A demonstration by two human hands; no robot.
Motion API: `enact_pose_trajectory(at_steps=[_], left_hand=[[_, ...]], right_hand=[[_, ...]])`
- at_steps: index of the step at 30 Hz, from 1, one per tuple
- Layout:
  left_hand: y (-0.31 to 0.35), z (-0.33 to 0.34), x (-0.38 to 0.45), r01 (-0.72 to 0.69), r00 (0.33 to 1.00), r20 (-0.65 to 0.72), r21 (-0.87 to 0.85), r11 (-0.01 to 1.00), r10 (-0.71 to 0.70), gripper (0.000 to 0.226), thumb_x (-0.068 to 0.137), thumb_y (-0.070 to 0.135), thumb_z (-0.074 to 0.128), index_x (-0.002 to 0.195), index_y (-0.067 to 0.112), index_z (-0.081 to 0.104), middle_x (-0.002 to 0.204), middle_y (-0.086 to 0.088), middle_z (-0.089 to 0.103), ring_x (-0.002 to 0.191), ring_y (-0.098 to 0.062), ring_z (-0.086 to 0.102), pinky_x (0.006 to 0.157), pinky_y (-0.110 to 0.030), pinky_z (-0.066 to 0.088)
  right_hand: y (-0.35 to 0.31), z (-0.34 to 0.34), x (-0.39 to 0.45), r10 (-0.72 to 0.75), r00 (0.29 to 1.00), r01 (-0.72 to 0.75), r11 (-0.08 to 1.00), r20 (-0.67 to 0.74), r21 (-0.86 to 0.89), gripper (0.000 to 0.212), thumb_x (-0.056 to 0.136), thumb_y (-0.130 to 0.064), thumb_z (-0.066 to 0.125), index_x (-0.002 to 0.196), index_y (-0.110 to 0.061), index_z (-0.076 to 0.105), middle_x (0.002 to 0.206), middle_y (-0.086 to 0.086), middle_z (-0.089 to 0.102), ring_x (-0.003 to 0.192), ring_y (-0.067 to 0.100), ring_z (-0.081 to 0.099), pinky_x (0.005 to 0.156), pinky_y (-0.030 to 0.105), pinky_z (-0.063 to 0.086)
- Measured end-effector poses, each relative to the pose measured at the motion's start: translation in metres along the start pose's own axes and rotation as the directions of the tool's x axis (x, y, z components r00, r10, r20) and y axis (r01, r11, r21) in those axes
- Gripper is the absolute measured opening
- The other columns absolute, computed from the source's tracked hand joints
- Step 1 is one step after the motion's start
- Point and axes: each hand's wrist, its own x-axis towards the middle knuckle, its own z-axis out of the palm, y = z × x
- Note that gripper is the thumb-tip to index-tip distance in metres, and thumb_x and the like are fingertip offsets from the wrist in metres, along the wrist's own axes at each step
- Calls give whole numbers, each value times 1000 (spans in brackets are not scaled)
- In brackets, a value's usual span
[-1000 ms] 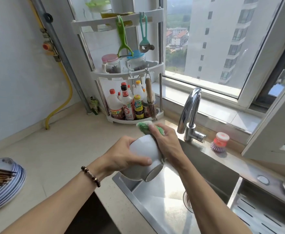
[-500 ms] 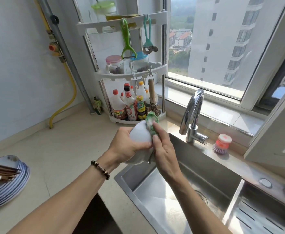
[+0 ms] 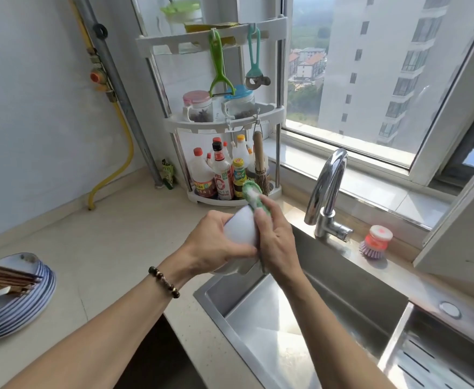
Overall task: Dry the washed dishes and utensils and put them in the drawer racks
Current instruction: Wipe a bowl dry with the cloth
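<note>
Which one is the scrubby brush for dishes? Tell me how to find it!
Find the shiny curved faucet behind the sink, under the big window. Just to its right, on the ledge by the sink, sits the dish brush. It is short and round, with a red top and purple bristles, unlike the tall brown straw brush hanging on the white corner rack.

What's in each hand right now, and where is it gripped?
Left hand grips the white bowl by its outer side; right hand presses a green cloth against it.
</note>
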Motion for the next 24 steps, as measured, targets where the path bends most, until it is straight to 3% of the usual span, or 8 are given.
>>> enact_pose_trajectory(at_steps=[3,6,8,11,14,18,20,24], left_hand=[[-1,-3,-2,-8,999,33,27,1000,7,24,69,2,89,89,5,76,85,-9,76,74,-24,74,62,-35,60],[3,-5,5,15,998,65,48,999,-19,22,70,-8,84,77,9,71,66,2,71,60,-11,68,54,-23,52],[2,-5,7,13,994,109,80,997,-22,23,67,-6,84,72,11,70,63,3,69,59,-12,66,54,-24,51],[3,-12,-1,-8,988,151,51,999,0,39,56,18,89,90,5,75,85,-11,75,76,-28,74,68,-43,61],[9,-22,-6,-51,983,177,-37,998,57,55,53,30,91,101,7,75,99,-12,75,91,-33,74,77,-50,62],[17,-29,-10,-12,964,266,-35,999,21,58,53,31,89,105,11,73,107,-9,73,99,-30,72,79,-44,61],[18,-28,-11,44,941,332,63,997,-62,58,50,34,90,101,14,72,104,-7,74,98,-26,72,78,-37,61],[15,-18,-8,101,946,295,138,985,-138,33,64,13,93,89,13,72,86,-4,75,82,-22,73,82,-44,62]], right_hand=[[0,-5,7,110,994,-109,993,-29,37,23,106,-31,46,121,-31,64,114,-2,64,109,26,65,83,36,57],[-2,7,-5,-129,991,136,972,48,-194,34,100,-45,43,126,-38,63,127,-9,54,122,10,52,102,27,44],[-4,10,-5,-193,977,209,952,91,-225,33,96,-49,44,118,-39,66,124,-10,57,119,10,54,99,31,45],[-11,-3,10,1,1000,-1,1000,8,-6,30,94,-49,47,102,-37,73,107,-3,69,98,14,66,82,43,55],[-5,-15,16,345,935,-354,901,78,253,43,100,-48,46,110,-16,73,110,19,72,100,40,69,85,61,53],[-4,-20,10,507,842,-530,712,184,460,55,96,-54,54,114,-4,68,103,26,71,87,41,68,74,48,56],[-9,-21,12,459,878,-472,787,133,398,45,94,-50,60,100,-6,70,93,25,70,79,38,68,73,46,54],[-20,-15,19,237,971,-236,970,9,-62,35,97,-39,62,72,-14,64,74,17,71,67,32,71,69,49,58]])
